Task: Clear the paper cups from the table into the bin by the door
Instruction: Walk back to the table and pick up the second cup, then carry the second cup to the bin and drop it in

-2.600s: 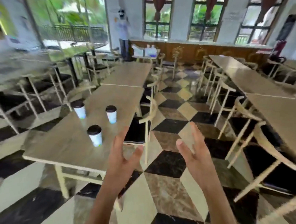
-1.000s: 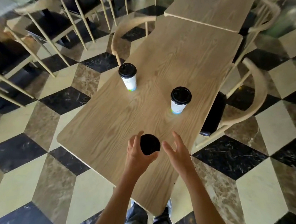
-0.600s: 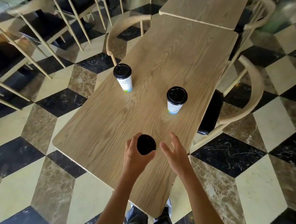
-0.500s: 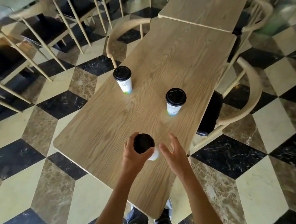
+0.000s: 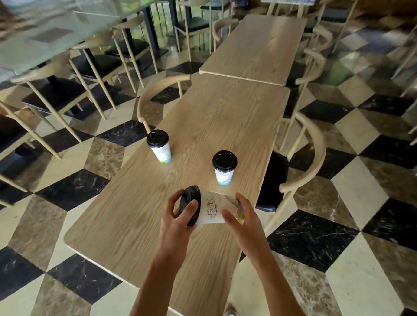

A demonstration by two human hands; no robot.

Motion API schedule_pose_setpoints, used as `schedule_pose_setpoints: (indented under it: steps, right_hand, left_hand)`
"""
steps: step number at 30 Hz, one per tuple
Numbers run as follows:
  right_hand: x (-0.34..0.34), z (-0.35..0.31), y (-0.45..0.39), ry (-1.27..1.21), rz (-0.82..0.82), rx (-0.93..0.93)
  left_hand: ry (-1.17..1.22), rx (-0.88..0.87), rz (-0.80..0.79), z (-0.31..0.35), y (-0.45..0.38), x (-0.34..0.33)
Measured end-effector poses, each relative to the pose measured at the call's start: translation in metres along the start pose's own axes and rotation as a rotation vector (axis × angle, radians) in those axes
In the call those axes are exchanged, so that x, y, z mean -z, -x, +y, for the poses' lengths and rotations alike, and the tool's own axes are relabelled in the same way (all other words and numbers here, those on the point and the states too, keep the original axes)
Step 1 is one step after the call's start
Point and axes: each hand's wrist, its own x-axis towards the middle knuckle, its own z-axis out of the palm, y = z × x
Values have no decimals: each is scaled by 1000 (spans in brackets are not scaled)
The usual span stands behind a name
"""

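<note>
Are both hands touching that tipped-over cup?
Touching. The head view shows the left hand with its fingers wrapped over the black lid of the tipped paper cup, and the right hand cupping its base end, the cup lying sideways between them.

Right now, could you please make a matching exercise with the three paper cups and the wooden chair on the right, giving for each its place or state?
Things:
1. cup in the hands
2. left cup
3. middle cup
4. wooden chair

States:
a. upright near the table's left edge
b. tipped on its side, lid toward the left hand, base at the right hand
c. beside the table's right edge
d. upright, just beyond the held cup

Pairs: 1-b, 2-a, 3-d, 4-c
</note>
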Motion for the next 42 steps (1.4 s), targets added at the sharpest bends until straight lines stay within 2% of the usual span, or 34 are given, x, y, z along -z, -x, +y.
schedule_pose_setpoints:
  steps: [7,12,18,23,30,36,42]
  right_hand:
    - [38,-18,43,-134,232,26]
    - [74,-15,99,-88,500,15]
    - [121,2,214,-17,888,-21]
    - [150,20,333,-103,1158,-40]
    - [171,58,522,-208,1517,-91]
    - [169,106,701,-217,1769,-157]
    - [143,146,840,-254,2001,-247]
  left_hand:
    - [-68,-8,-270,17,8,-37]
    - [-104,79,-502,13,26,-82]
    - [-169,164,-871,-20,101,-149]
    - [-271,204,-1210,-50,198,-199]
    - [-392,276,-1558,-107,373,-246]
    - [-446,397,-1808,-177,554,-243]
    - [-503,368,-2038,-226,703,-221]
